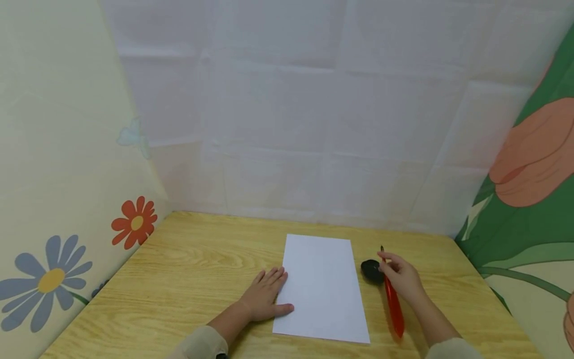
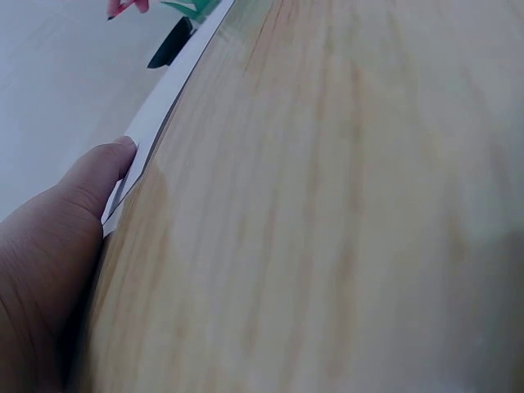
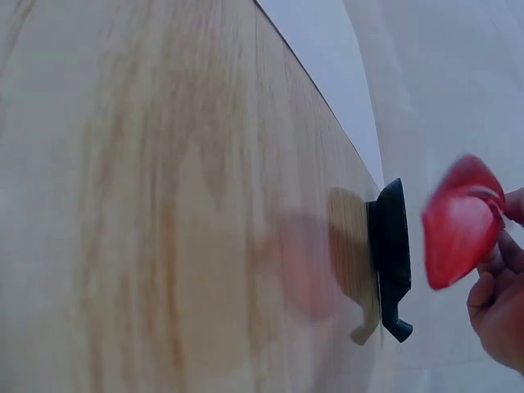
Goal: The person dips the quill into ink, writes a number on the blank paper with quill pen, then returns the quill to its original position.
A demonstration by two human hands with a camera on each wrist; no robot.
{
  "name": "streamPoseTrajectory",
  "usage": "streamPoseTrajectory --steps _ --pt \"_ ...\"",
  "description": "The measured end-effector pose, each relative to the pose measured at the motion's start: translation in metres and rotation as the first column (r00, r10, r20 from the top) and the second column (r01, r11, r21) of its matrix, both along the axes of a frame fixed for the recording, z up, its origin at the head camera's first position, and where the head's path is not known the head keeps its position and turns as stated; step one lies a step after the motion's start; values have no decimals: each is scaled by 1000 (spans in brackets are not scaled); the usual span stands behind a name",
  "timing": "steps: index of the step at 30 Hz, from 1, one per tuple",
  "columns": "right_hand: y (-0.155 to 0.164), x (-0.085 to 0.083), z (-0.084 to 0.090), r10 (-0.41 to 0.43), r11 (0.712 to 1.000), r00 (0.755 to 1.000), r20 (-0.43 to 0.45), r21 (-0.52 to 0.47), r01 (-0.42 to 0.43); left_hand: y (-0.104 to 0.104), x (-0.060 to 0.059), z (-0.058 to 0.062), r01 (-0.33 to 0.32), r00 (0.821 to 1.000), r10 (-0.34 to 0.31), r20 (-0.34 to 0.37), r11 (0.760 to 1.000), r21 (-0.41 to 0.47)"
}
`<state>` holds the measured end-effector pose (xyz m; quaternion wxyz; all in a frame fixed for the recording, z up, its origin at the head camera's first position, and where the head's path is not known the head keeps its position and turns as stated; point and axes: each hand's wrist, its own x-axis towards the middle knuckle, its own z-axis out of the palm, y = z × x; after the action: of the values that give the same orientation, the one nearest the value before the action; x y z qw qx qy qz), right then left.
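Note:
A white sheet of paper (image 1: pixel 324 287) lies on the wooden table (image 1: pixel 188 279). My left hand (image 1: pixel 265 295) rests flat on the table at the sheet's left edge, its thumb (image 2: pixel 98 176) pressing on the paper's corner (image 2: pixel 155 123). My right hand (image 1: pixel 400 275) pinches a red feather quill pen (image 1: pixel 393 304), the dark tip pointing up and away. A small black ink pot (image 1: pixel 371 269) sits just left of that hand, beside the paper's right edge. In the right wrist view the red feather (image 3: pixel 460 219) is blurred next to the black ink pot (image 3: pixel 390 254).
Walls close in the table: a flowered panel (image 1: pixel 54 199) on the left, a white creased backdrop (image 1: pixel 314 124) behind, and a green and orange floral panel (image 1: pixel 533 199) on the right. Bare wood lies left of the paper.

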<state>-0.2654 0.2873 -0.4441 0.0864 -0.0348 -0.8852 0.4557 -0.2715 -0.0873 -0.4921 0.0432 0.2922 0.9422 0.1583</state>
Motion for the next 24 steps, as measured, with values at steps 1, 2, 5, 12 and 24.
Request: streamPoseTrajectory --steps 1,2,5,12,24 --pt "0 0 0 1 1000 1000 3 2 -1 0 0 0 0 1000 0 0 1000 -1" --pt "0 1 1 1 1000 1000 7 3 -1 0 0 0 1 1000 -1 -2 1000 -1" --pt "-1 1 2 -6 1000 1000 19 13 6 0 0 0 1 1000 -1 1 1000 1" --pt "-2 3 4 4 1000 1000 15 -7 -4 1 -1 0 -3 1000 3 -2 1000 -8" --pt "-2 2 4 4 1000 1000 -17 8 -4 1 1 0 -12 1000 11 -5 1000 -12"
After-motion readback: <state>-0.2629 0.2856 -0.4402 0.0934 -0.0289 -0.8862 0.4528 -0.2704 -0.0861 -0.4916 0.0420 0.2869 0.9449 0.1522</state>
